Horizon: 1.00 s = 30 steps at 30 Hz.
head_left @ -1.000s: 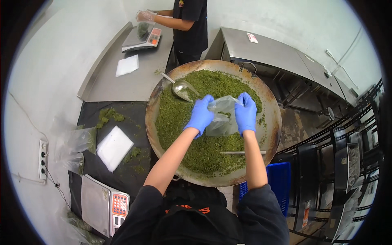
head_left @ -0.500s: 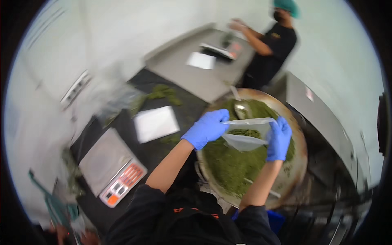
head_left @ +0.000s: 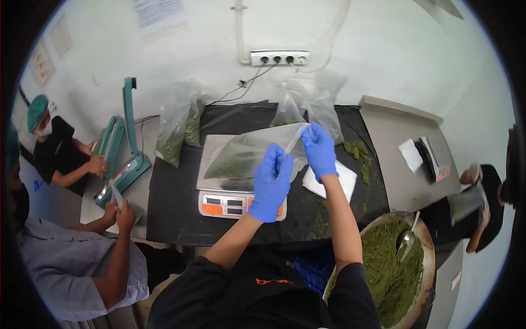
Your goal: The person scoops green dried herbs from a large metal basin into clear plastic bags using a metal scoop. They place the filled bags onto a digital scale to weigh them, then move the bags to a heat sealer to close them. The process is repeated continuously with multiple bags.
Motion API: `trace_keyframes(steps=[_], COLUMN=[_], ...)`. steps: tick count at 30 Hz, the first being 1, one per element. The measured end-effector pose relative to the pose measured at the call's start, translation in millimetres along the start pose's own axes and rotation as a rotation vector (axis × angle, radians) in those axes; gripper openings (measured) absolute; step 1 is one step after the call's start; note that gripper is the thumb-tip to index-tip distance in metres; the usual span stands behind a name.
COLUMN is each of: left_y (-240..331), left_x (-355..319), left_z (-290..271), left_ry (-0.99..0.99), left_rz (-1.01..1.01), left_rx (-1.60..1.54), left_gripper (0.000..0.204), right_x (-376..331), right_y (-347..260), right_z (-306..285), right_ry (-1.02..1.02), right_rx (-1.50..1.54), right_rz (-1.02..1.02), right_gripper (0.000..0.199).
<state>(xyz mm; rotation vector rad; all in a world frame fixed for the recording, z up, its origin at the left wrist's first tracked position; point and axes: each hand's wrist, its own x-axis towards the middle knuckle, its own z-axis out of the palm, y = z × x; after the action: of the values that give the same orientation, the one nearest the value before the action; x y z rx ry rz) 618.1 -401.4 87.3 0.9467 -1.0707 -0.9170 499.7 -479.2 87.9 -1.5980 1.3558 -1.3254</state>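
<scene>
A clear plastic bag (head_left: 241, 153) partly filled with green dried leaf lies across the pan of a digital scale (head_left: 219, 204). Both my hands wear blue gloves. My left hand (head_left: 271, 183) grips the bag's open end near the scale's right side. My right hand (head_left: 319, 149) pinches the same bag mouth a little higher and to the right. The scale stands on a black mat (head_left: 175, 214).
Two more leaf-filled bags (head_left: 178, 129) lean on the wall behind the scale. A round pan (head_left: 424, 257) of green leaf with a metal scoop (head_left: 406, 239) sits at lower right. A green heat sealer (head_left: 123, 159) stands at left, where two people work. Another person stands at far right.
My view has swung from the round pan of leaf to the scale. The bag held over the pan now lies on the scale pan, both hands still on its mouth.
</scene>
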Motion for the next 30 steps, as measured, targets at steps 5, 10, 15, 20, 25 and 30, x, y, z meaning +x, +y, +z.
trace_keyframes(steps=[5, 10, 15, 20, 25, 30], left_y=[-107, -116, -127, -122, -119, -105], left_x=[0, -66, -124, -124, -114, -104], left_z=[-12, -55, -114, -123, -104, -83], left_ry=[-0.055, -0.024, -0.614, -0.777, -0.764, -0.799], left_rz=[0.131, 0.227, -0.204, -0.330, -0.085, -0.079], left_rx=[0.356, 0.484, 0.407, 0.549, 0.492, 0.436], left_gripper=[0.011, 0.021, 0.024, 0.020, 0.010, 0.009], right_x=[11, -73, -229, -390, -419, -388], right_y=[110, 123, 132, 190, 222, 201], right_z=[42, -39, -161, -238, -260, -219], right_ry=[0.033, 0.155, 0.547, 0.707, 0.704, 0.452], right_rx=[-0.098, -0.346, -0.485, -0.893, -0.783, -0.816], right_rz=[-0.072, 0.169, 0.366, 0.746, 0.703, 0.874], right_gripper=[0.038, 0.054, 0.011, 0.014, 0.020, 0.037])
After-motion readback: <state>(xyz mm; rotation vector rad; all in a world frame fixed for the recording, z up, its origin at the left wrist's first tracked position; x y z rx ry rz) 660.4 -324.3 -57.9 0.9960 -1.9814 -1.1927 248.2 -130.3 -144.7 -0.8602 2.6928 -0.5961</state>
